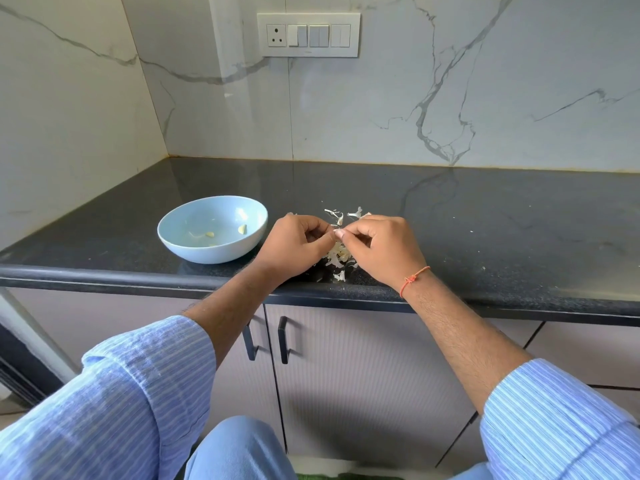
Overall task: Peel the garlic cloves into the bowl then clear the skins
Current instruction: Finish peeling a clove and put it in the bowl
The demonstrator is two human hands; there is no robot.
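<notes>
Garlic clove — pinched between the fingertips of both hands, held just above the dark bench near its front edge; only a small pale part of it shows between the fingers. Left hand: fingers curled inward, grip narrow, thumb and forefinger meeting at the clove. Right hand: fingers likewise curled, grip narrow on the same clove from the opposite side; an orange thread circles the wrist. Both forearms reach in from below, the striped blue sleeves pushed back.

Garlic skins lie in a loose pile on the bench directly beneath and between the hands, with further scraps just beyond the knuckles and a few specks scattered to the right.

Pale blue bowl stands on the bench just left of the left hand, apart from it. Inside lie a few peeled cloves and small fragments near the bottom.

Background — marble-patterned wall with a white switch plate carrying one socket and several switches. Below the bench edge, grey cabinet doors with two dark handles.
</notes>
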